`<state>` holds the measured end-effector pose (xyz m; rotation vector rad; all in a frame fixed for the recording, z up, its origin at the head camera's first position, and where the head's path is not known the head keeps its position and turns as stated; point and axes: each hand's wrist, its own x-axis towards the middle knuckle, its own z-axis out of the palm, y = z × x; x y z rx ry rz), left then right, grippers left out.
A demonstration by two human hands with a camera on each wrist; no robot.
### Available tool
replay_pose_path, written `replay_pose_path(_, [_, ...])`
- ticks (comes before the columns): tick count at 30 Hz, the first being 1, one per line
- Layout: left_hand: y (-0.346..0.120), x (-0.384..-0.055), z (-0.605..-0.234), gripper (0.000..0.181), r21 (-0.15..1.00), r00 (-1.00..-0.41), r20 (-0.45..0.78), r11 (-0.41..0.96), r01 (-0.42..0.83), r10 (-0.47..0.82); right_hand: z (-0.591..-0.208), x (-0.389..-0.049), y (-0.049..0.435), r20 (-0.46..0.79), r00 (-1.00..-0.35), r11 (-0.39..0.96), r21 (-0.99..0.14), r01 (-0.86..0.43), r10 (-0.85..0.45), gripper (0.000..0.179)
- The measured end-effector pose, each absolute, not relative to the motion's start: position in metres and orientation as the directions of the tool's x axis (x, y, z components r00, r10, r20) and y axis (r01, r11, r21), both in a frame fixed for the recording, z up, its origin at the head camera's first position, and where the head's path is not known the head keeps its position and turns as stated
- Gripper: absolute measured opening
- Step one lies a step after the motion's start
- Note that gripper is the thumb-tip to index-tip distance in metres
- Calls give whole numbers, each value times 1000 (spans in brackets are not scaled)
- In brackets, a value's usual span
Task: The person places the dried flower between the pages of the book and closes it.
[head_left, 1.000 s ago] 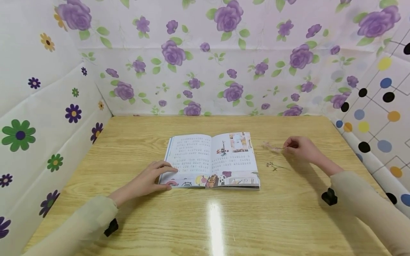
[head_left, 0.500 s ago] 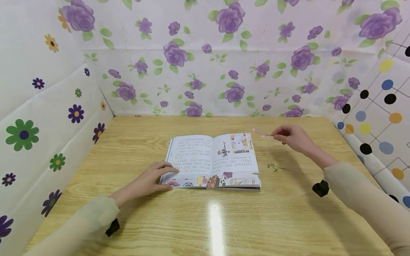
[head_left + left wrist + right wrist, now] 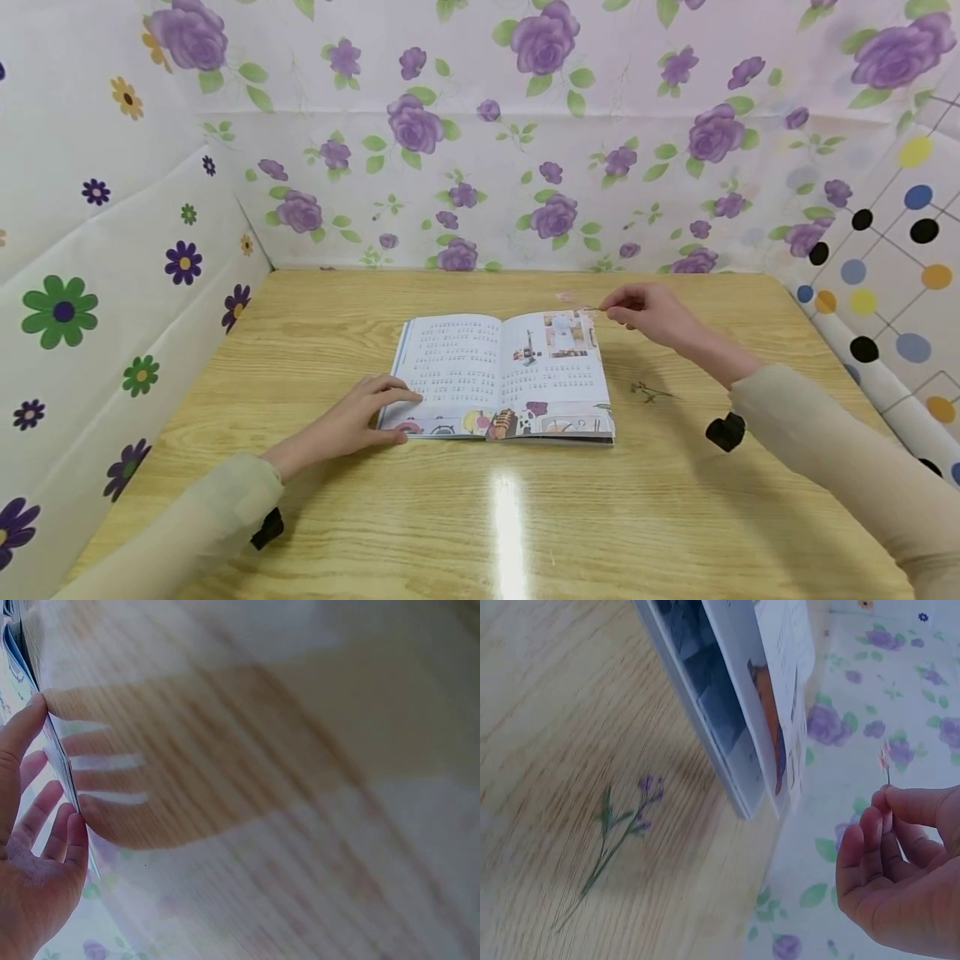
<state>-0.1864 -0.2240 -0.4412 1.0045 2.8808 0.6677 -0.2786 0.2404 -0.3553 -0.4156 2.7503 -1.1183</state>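
An open book with text and colour pictures lies on the table. My left hand rests on its lower left corner, fingers spread over the page; in the left wrist view the fingertips touch the book's edge. Between thumb and fingertips, my right hand pinches the thin stem of a pink dried flower sprig. That hand hovers at the book's upper right corner, and the sprig points left over the page's top edge. A second sprig, with small purple blossoms and green leaves, lies on the table right of the book.
The wooden table runs back to a wall cloth printed with purple roses. Flower-patterned cloth stands on the left, and dotted cloth on the right. A bright light reflection shows on the table in front of the book.
My right hand has lifted the pink sprig off the table and carried it left and away from me, to the book's upper right corner. The left hand keeps its place on the book.
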Motion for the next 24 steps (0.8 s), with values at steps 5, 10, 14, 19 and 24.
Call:
replay_pose_path(5, [-224,-187,-441,52,400,-794,117,704,588,597,-357,-278,225,-37,-942,664,-719,-206,-333,25])
replay_pose_path(10, [-225,-186,-442,51,404,-797,112,706,582,594,-359,-278,212,-51,-937,641,-742,-195,-345,23])
replay_pose_path(14, [-225,-186,-442,51,405,-798,111,707,581,592,-362,-277,203,-60,-933,618,-764,-186,-355,22])
replay_pose_path(19, [-224,-185,-442,50,408,-800,107,707,577,591,-367,-275,193,-68,-925,611,-768,-191,-375,21])
replay_pose_path(24, [-223,-185,-441,51,403,-799,112,708,580,591,-373,-273,184,-80,-923,616,-766,-185,-376,20])
